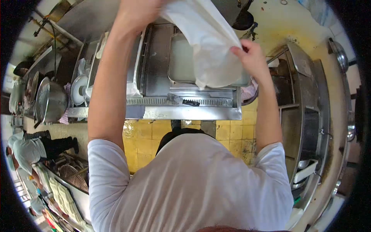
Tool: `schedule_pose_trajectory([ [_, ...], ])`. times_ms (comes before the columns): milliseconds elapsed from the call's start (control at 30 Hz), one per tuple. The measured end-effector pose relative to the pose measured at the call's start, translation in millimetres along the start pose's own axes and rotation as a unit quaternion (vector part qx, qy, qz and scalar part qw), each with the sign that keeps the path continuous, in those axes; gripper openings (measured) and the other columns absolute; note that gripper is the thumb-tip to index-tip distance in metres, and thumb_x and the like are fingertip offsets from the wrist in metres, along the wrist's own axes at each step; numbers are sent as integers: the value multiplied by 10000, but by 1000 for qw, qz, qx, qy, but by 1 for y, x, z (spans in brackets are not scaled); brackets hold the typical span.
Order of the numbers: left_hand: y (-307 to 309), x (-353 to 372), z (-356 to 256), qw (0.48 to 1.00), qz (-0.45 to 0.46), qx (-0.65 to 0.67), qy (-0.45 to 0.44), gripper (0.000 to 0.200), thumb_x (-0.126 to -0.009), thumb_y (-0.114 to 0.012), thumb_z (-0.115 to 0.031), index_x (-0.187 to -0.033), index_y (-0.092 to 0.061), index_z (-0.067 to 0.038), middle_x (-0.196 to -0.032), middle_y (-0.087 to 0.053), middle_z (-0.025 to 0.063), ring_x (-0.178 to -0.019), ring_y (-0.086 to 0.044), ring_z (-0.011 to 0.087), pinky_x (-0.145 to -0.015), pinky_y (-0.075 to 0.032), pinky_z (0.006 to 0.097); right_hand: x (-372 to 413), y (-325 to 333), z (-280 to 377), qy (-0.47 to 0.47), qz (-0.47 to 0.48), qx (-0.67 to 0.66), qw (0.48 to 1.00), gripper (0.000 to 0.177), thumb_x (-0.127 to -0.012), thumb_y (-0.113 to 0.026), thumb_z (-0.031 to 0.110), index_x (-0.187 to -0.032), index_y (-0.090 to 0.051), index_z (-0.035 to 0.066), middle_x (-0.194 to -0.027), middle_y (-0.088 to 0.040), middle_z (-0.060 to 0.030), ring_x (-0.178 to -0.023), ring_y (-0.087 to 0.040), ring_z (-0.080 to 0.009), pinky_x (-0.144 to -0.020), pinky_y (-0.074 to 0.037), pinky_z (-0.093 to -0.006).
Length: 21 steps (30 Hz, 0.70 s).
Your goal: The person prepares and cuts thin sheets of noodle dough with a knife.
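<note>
Both my arms reach forward over a steel counter point(193, 112). My left hand point(135, 13), at the top of the view, grips the upper end of a white plastic bag point(208, 46). My right hand point(251, 54) pinches the bag's right edge lower down. The bag hangs between the hands, above a shallow rectangular steel tray point(179, 63) that sits on the counter. The bag's lower tip covers the tray's near right corner. My white T-shirt fills the bottom of the view.
A dark-handled knife point(185, 101) lies on the counter's front ledge. Large steel pots point(50, 100) and white plates point(79, 89) stand at the left. Another person in white point(27, 150) works at far left. Steel shelving point(305, 116) lines the right, above a yellow tiled floor point(232, 133).
</note>
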<state>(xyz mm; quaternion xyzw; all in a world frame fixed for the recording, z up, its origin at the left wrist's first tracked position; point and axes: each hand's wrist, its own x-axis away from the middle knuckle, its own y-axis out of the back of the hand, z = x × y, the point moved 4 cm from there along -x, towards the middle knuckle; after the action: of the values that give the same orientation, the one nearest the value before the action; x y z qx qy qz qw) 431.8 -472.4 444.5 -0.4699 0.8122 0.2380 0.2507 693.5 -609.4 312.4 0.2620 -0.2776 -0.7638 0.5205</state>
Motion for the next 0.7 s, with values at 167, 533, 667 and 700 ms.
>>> schedule_pose_trajectory([
  [167, 40, 11, 127, 983, -88, 156, 46, 477, -847, -752, -47, -1278, -546, -53, -1106, -660, 92, -1018, -622, 177, -897, -524, 321, -41, 11, -46, 6, -151, 115, 982, 219, -858, -685, 164, -1025, -712, 26, -856, -700, -168, -792, -689, -296, -738, -533, -400],
  [533, -96, 215, 353, 892, 293, -271, 211, 291, -783, -719, -234, -1048, -750, -120, -1101, -718, 136, -1007, -680, 330, -938, -497, 460, -28, -156, -178, -107, 73, 285, 950, 239, -845, -562, 123, -989, -724, 22, -1067, -672, -275, -992, -656, -449, -897, -533, -485],
  [667, -111, 219, 361, 831, 366, -358, 216, 339, -776, -676, -283, -1077, -756, -151, -1100, -706, 138, -1064, -649, 326, -990, -446, 468, -27, -199, -252, -149, 127, 345, 918, 223, -822, -606, 153, -973, -736, 53, -1013, -708, -213, -957, -674, -395, -872, -544, -478],
  [700, -112, 219, 361, 832, 364, -361, 214, 339, -776, -676, -283, -1077, -756, -151, -1100, -706, 138, -1064, -649, 326, -990, -446, 468, -31, -199, -252, -143, 132, 349, 917, 219, -820, -611, 156, -967, -738, 57, -1002, -712, -213, -942, -679, -393, -861, -547, -480],
])
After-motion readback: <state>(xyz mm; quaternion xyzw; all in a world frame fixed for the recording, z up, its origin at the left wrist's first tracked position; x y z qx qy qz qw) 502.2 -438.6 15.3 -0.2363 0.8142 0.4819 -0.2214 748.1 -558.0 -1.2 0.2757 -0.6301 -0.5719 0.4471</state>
